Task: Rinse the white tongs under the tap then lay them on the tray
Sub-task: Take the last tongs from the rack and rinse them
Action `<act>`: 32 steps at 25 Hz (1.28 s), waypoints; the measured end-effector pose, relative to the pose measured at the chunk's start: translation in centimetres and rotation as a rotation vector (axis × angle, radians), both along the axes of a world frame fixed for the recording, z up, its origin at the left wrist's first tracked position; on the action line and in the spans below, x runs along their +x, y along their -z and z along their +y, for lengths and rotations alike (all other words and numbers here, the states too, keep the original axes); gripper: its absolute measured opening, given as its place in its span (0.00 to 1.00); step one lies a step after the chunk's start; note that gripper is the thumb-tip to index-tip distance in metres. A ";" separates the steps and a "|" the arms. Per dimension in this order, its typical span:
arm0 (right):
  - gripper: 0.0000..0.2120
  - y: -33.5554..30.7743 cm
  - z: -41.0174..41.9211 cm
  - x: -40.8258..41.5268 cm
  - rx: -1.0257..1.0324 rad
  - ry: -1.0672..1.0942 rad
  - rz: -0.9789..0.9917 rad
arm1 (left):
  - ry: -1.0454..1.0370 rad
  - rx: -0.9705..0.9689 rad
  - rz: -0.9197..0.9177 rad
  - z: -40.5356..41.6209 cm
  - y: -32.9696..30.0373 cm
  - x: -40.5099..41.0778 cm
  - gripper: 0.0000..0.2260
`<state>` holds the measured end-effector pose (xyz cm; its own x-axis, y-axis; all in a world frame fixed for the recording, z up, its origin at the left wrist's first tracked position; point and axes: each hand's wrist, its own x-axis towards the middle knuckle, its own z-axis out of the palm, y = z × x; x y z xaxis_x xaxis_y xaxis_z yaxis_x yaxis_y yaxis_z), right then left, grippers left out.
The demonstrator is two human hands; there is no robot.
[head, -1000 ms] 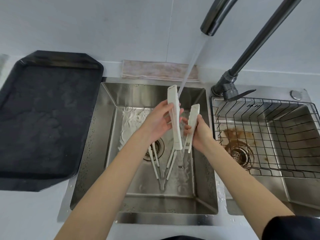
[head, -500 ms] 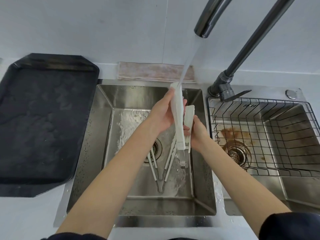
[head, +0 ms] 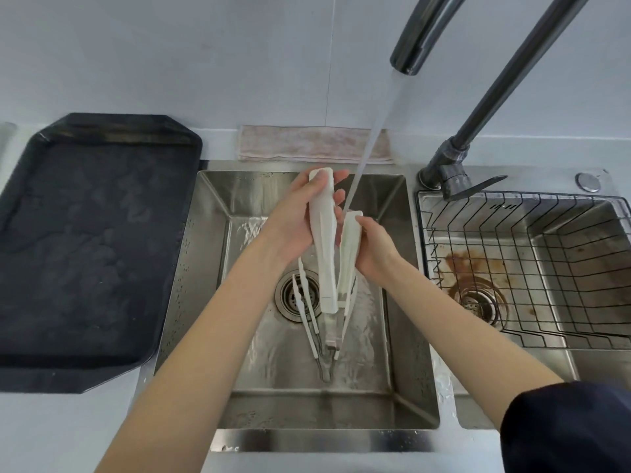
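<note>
In the middle of the frame, over the left basin of a steel sink (head: 415,302), both hands hold the white tongs (head: 326,247) upright under a running stream of water (head: 367,151). The left hand (head: 300,220) is wrapped around the longer, left arm of the tongs, thumb pressed near its top end and fingers curled behind it. The right hand (head: 374,249) grips the shorter-looking right arm, thumb at its upper tip. The two arms of the tongs stand a little apart at the top and come together lower down, where the metal hinge end points toward the basin floor. The stream falls at a slant from the dark tap (head: 421,32) in the upper right of the frame and passes just beside the left fingertips, landing between the two arms. Below the hands, more white-handled tongs (head: 307,312) lie on the wet basin floor next to the round drain (head: 290,297). At the left of the frame a black tray (head: 85,240) rests on the pale surface (head: 51,435), touching the sink's edge, well apart from the held tongs. A folded pinkish cloth (head: 307,143) lies along the wall behind the basin. At the right, a wire rack (head: 532,268) sits in the second basin, whose floor carries brown stains.
</note>
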<state>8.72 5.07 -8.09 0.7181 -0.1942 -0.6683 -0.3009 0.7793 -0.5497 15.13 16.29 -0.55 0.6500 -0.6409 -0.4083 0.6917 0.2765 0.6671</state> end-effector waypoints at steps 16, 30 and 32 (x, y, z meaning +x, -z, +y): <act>0.11 -2.2 0.7 3.2 -0.340 -0.011 0.078 | -0.148 0.128 0.077 2.5 1.5 0.2 0.20; 0.08 -0.6 -2.3 -0.8 -0.245 0.042 0.151 | 0.031 0.069 -0.031 -3.9 -0.2 -0.8 0.09; 0.07 -0.7 -2.3 -1.2 -0.216 0.098 0.175 | -0.014 0.190 -0.096 -3.1 0.6 -0.8 0.07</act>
